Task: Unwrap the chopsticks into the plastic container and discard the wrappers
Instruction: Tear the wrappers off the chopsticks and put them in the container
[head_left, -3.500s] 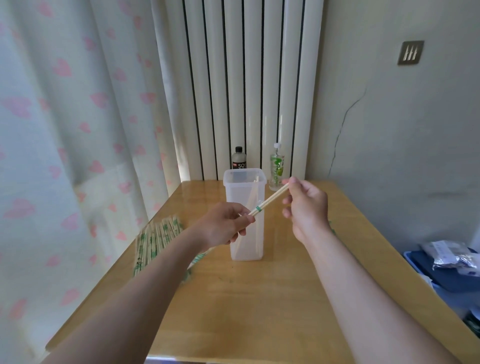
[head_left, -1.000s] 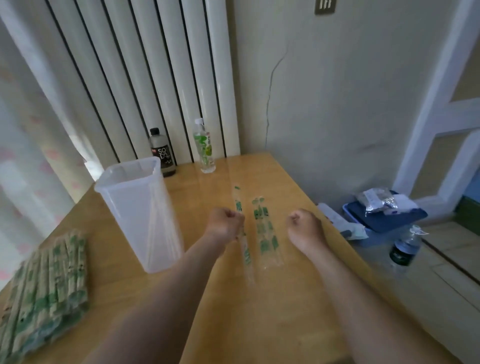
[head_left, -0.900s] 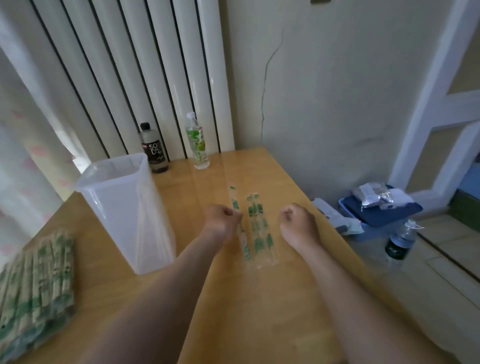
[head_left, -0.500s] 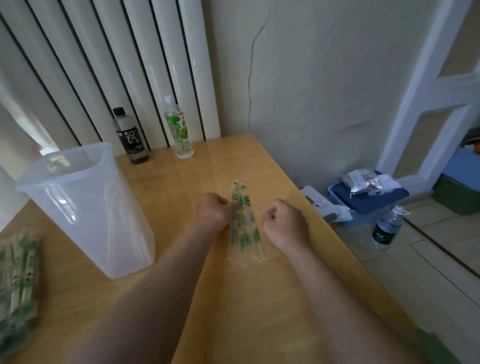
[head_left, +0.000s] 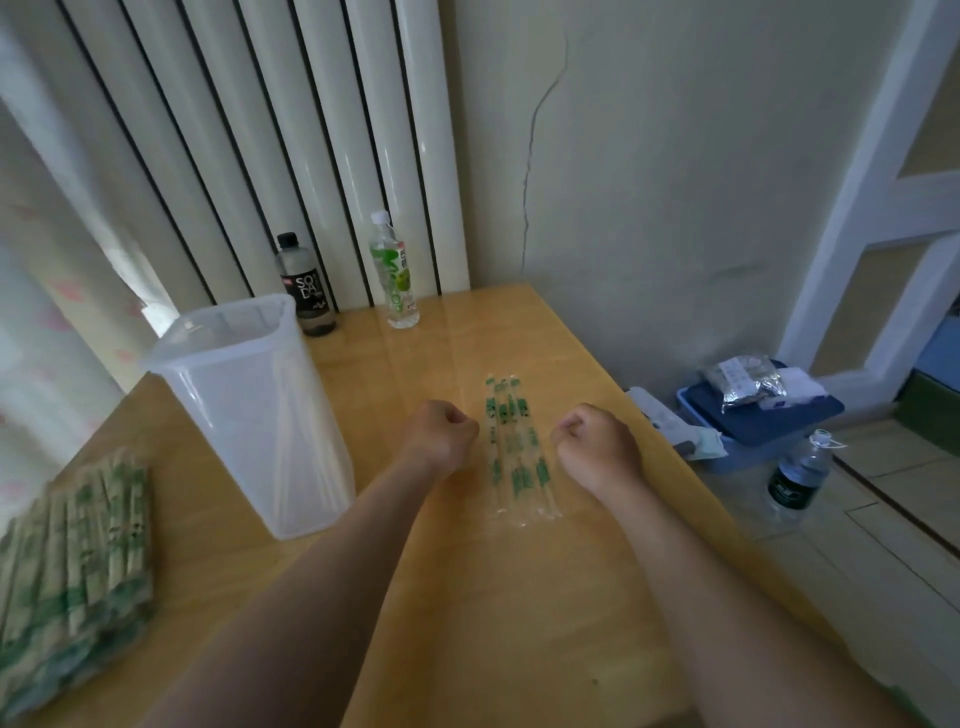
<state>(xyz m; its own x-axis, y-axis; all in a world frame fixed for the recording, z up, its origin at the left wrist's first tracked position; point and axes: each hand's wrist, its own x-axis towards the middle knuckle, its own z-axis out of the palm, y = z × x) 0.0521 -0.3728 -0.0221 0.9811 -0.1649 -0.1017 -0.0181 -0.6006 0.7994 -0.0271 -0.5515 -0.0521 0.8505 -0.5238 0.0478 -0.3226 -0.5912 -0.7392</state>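
Note:
A tall clear plastic container (head_left: 249, 410) stands on the wooden table (head_left: 467, 597) at the left, with bare chopsticks leaning inside. Empty clear wrappers with green print (head_left: 514, 452) lie side by side on the table right of centre. My left hand (head_left: 441, 434) is a curled fist just left of the wrappers, holding nothing. My right hand (head_left: 597, 441) is a curled fist just right of them, also holding nothing. A stack of wrapped chopsticks (head_left: 72, 561) lies at the table's left edge.
A black soda bottle (head_left: 304, 286) and a green-labelled bottle (head_left: 395, 275) stand at the table's back by the radiator. On the floor to the right are a blue box (head_left: 763, 415) with packets on it and a water bottle (head_left: 795, 478).
Earlier both hands held a wrapped pair by the container. My left hand laid a wrapper beside the others and let go. The view swung slightly back left.

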